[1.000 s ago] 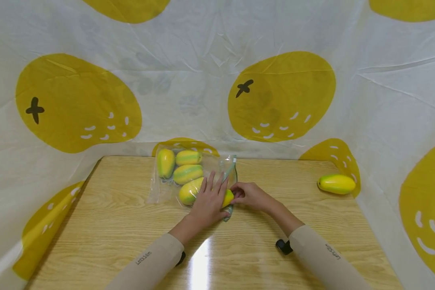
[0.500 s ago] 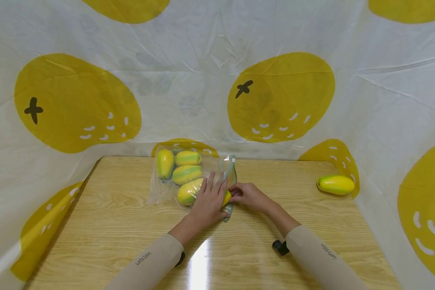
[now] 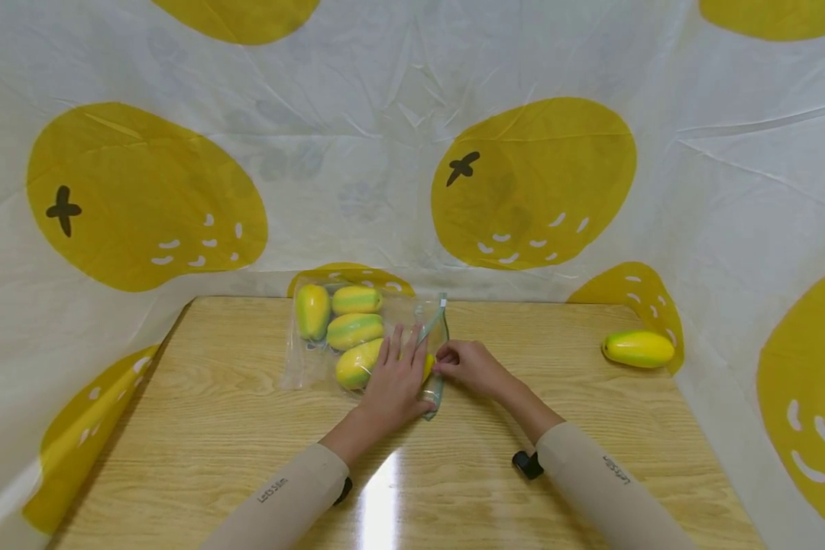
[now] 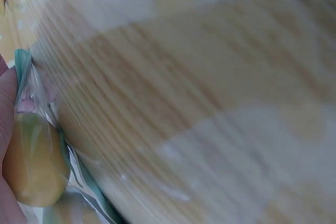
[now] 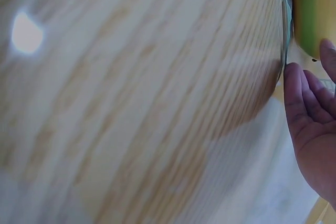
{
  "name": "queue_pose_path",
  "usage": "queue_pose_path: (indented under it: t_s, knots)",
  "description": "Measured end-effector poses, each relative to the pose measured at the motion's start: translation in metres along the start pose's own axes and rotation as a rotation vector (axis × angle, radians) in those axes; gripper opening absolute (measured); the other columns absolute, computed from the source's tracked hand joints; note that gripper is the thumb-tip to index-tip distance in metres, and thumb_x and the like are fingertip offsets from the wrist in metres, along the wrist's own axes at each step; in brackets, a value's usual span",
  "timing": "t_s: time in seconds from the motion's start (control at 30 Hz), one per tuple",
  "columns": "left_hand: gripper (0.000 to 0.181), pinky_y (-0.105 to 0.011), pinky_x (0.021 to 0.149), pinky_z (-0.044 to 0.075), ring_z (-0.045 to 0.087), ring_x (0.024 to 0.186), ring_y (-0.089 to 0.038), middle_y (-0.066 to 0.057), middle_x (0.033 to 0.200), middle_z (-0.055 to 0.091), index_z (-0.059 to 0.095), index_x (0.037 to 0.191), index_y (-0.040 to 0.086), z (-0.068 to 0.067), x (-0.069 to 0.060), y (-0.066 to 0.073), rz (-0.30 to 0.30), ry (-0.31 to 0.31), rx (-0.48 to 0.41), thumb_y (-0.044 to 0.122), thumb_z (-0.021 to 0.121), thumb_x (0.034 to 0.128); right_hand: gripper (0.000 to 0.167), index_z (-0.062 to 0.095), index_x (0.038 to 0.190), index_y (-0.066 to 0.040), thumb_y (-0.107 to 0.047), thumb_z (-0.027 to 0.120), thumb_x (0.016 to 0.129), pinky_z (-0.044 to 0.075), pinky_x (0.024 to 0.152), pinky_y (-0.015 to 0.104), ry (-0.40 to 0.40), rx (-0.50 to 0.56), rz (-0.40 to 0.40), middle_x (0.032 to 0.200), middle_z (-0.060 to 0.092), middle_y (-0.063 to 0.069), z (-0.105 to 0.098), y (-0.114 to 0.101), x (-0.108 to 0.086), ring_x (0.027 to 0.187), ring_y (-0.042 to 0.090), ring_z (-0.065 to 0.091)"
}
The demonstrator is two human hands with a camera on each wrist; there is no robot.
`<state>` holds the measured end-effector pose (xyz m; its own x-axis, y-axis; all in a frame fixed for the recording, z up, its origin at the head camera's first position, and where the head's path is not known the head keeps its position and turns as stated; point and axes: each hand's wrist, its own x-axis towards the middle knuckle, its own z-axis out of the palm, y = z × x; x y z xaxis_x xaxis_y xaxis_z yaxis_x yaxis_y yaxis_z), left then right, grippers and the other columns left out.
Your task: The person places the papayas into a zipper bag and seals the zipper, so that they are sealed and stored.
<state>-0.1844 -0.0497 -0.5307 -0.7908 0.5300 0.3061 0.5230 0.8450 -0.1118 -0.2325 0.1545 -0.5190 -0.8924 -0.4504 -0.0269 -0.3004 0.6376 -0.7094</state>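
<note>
A clear zip bag (image 3: 292, 363) with a green closure lies on its side on the table, several yellow-green papayas (image 3: 355, 331) inside. My left hand (image 3: 393, 382) rests on the bag near its mouth with fingers spread. A yellow end of a papaya (image 3: 429, 367) peeks out beyond those fingers; the hand hides how it continues. With thumb and fingertips, my right hand (image 3: 473, 368) pinches the bag's edge beside that end. In the left wrist view a papaya (image 4: 37, 166) shows through the plastic. The right wrist view has the green bag edge (image 5: 285, 30) against my right fingers.
One loose papaya (image 3: 638, 349) lies near the table's back right corner. The wooden table (image 3: 234, 428) is enclosed at the back and sides by a white cloth (image 3: 357, 92) printed with large yellow fruit shapes.
The yellow papaya end beside my left fingers shows less and sits slightly further left. My right hand has shifted slightly left with it. My left hand has barely moved.
</note>
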Motion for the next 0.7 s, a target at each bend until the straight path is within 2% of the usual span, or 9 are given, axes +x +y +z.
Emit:
queue_pose_path:
  t_s: [0.17, 0.43, 0.7]
  knots:
    - [0.137, -0.058, 0.121, 0.033, 0.025, 0.154, -0.049, -0.022, 0.17, 0.021, 0.026, 0.161, -0.001, -0.0022, -0.0007, -0.0001, -0.019, 0.001, 0.008, 0.078, 0.082, 0.0636, 0.026, 0.072, 0.105, -0.002, -0.025, 0.078, 0.094, 0.06, 0.078, 0.03, 0.043, -0.005, 0.027, 0.093, 0.075, 0.003, 0.0022, -0.0012, 0.0018, 0.085, 0.013, 0.069]
    - [0.137, -0.057, 0.122, 0.033, 0.028, 0.153, -0.049, -0.022, 0.17, 0.022, 0.029, 0.16, -0.001, -0.0005, -0.0012, -0.001, -0.033, -0.007, 0.049, 0.081, 0.08, 0.0631, 0.028, 0.071, 0.095, -0.007, -0.034, 0.08, 0.091, 0.054, 0.068, 0.028, 0.112, -0.066, 0.063, 0.082, 0.071, 0.0, 0.0031, -0.0058, 0.0084, 0.074, 0.011, 0.063]
    - [0.14, -0.055, 0.119, 0.038, 0.036, 0.149, -0.049, -0.023, 0.168, 0.027, 0.03, 0.159, -0.003, 0.0023, -0.0017, -0.0022, -0.037, 0.029, 0.059, 0.082, 0.081, 0.0604, 0.03, 0.071, 0.099, -0.006, -0.033, 0.08, 0.091, 0.056, 0.072, 0.029, 0.108, -0.061, 0.064, 0.087, 0.072, 0.001, 0.0021, -0.0036, 0.0056, 0.077, 0.011, 0.064]
